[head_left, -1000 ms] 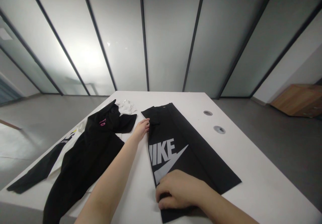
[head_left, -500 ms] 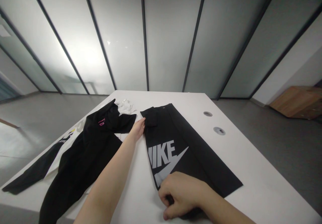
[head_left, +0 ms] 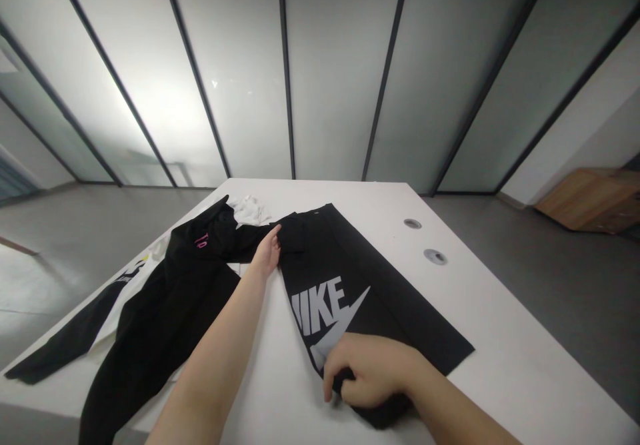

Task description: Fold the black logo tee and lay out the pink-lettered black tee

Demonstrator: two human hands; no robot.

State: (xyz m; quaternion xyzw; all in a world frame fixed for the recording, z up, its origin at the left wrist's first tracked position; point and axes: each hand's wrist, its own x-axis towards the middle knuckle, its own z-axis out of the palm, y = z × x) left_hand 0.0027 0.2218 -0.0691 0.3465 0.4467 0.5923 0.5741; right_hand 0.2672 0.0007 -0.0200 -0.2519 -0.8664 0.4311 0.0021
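Note:
A folded black Nike shirt [head_left: 345, 252] lies on the white table [head_left: 505, 345], its large grey lettering and swoosh facing up. At its far left corner, by a small folded flap, my left hand [head_left: 269, 250] is closed with its fingers on the edge. My right hand [head_left: 373, 368] is closed on the near end of the shirt, below the swoosh; its fingers curl down and partly hide the cloth. Just left of my left hand lies a black hooded garment [head_left: 165, 292] with pink lettering, one sleeve reaching toward the shirt.
A crumpled white cloth [head_left: 250, 210] lies at the far left of the table. A black-and-white garment [head_left: 75, 338] is under the black hooded one. Two round grommets [head_left: 435, 256] sit in the tabletop at right. Frosted glass panels [head_left: 330, 72] stand behind.
The black shirt has shifted slightly left and away from me, its far corner now meeting the dark sleeve. My left hand has moved left with it; my right hand has moved slightly farther forward.

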